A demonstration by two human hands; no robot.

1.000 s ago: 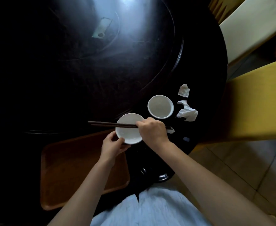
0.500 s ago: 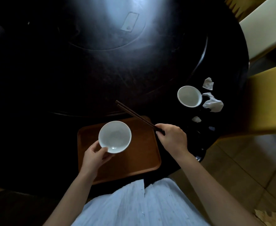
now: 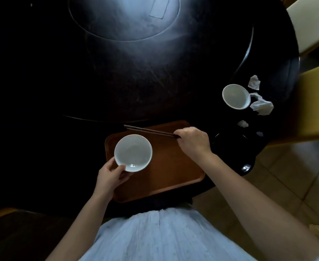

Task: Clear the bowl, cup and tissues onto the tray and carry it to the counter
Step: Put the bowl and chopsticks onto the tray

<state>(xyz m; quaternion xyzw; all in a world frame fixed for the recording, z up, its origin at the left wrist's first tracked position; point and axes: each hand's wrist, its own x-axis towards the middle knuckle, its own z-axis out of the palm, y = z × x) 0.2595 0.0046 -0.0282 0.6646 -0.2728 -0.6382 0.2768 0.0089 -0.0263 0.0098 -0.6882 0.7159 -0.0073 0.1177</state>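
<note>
A white bowl (image 3: 133,152) is over the left part of the brown tray (image 3: 173,170), and my left hand (image 3: 110,175) grips its near rim. My right hand (image 3: 192,141) pinches a pair of dark chopsticks (image 3: 149,131) that lie across the tray's far edge, pointing left. A white cup (image 3: 236,96) stands on the black table to the right. Crumpled tissues lie beside it: one behind the cup (image 3: 254,82), a larger one to its right (image 3: 261,106), and a small scrap nearer me (image 3: 242,123).
The round black table (image 3: 117,81) has a raised turntable in its middle with a flat card on it (image 3: 159,8). A yellow chair (image 3: 317,102) stands at the right, a pale cushion (image 3: 313,23) behind it. A dark round stool base (image 3: 236,153) sits right of the tray.
Both hands carried the bowl and chopsticks from beside the cup over to the tray. The chopsticks have swung flatter across the tray's far edge, and the view shifted left.
</note>
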